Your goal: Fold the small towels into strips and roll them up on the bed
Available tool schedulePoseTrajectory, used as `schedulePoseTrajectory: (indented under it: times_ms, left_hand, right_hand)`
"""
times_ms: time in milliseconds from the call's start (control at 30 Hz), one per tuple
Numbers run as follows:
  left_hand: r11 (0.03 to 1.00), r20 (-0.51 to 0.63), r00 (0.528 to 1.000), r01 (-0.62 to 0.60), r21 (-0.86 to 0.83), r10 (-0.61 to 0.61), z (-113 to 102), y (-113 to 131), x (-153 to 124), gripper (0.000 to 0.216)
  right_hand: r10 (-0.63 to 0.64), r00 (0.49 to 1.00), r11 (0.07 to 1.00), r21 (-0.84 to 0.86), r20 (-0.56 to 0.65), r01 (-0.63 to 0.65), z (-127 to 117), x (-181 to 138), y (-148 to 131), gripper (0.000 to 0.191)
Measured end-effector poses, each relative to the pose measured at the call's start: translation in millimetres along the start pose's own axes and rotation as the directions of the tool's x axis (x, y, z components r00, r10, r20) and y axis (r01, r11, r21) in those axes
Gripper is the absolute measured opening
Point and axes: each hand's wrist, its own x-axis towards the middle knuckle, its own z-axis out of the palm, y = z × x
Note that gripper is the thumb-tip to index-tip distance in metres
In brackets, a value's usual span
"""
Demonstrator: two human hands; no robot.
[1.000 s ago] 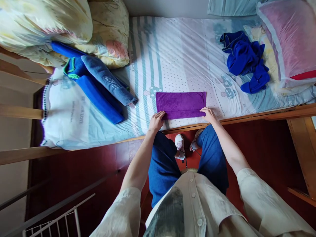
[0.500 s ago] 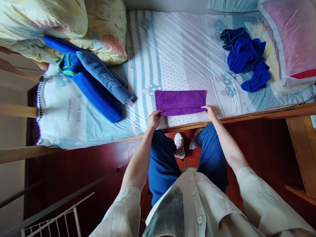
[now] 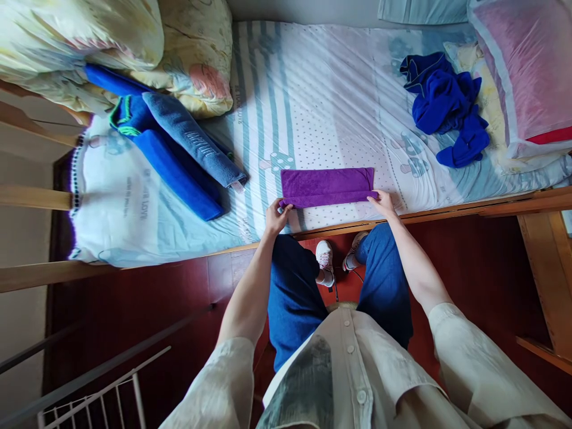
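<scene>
A purple towel (image 3: pixel 328 182) lies as a flat strip near the front edge of the bed, its near edge rolled into a band. My left hand (image 3: pixel 276 216) pinches the left end of that band. At the opposite end, my right hand (image 3: pixel 383 204) grips the band between thumb and fingers. Left of the towel rest rolled blue towels (image 3: pixel 176 173) and a grey-blue rolled towel (image 3: pixel 192 140) with raised lettering. A crumpled blue cloth (image 3: pixel 447 107) lies farther right on the bed.
The patterned bed sheet (image 3: pixel 313 89) is under everything. A yellow floral quilt (image 3: pixel 203 65) is piled at the back left, and a pink pillow (image 3: pixel 527 71) stands at the right. The wooden bed edge (image 3: pixel 447 215) runs before my knees. A white metal rack (image 3: pixel 107 393) is at lower left.
The rolled band along the towel's near edge looks thicker, and the flat part is shorter from back to front. Both hands have kept hold of its ends, with small shifts.
</scene>
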Motion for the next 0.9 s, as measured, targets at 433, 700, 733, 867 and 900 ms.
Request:
schedulePoseTrajectory:
  times_ms: [433,700,733,867,900]
  left_hand:
    - [0.990,0.022,0.992,0.120,0.067,-0.122,1,-10,9,0.023]
    - [0.988,0.000,0.992,0.129,0.083,-0.130,-2,-5,5,0.023]
    - [0.988,-0.003,0.991,0.132,0.082,-0.132,-2,-4,5,0.023]
    - [0.984,-0.004,0.989,0.145,0.108,-0.145,-2,-4,4,0.022]
    - [0.982,-0.003,0.989,0.149,0.118,-0.150,-3,-4,4,0.023]
  right_hand:
    - [0.139,0.990,0.989,0.049,0.016,-0.140,6,10,18,0.038]
    - [0.161,0.986,0.982,0.095,0.034,-0.164,6,10,21,0.047]
    - [0.169,0.985,0.980,0.102,0.034,-0.171,5,9,20,0.048]
    - [0.191,0.981,0.972,0.131,0.033,-0.194,4,6,15,0.049]
    - [0.196,0.980,0.971,0.132,0.035,-0.199,3,5,13,0.048]
